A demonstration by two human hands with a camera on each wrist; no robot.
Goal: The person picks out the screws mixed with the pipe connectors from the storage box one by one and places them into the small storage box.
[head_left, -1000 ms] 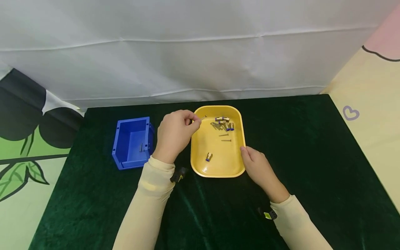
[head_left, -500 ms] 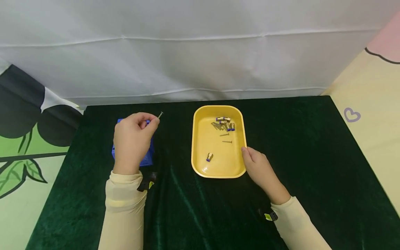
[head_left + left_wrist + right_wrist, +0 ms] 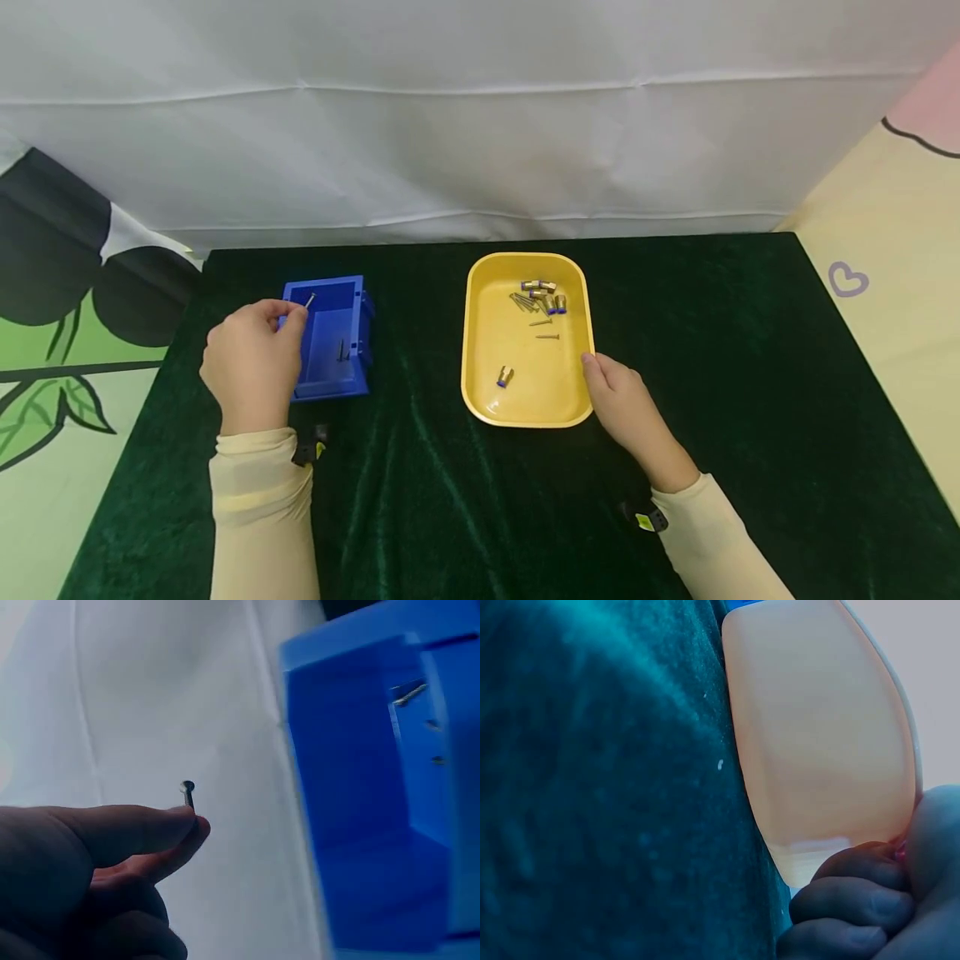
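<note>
1. Tabletop: dark green, velvety in texture, with pale creases running through its near central part; far edge nearly straight.
2. Blue bin: open-topped, resting on the left part of the tabletop.
3. Yellow tray: shallow, round-cornered, resting near the middle, well apart from the blue bin.

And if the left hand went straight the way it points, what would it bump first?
Probably the blue bin; the left hand may be high enough to pass over it, I can't tell.
</note>
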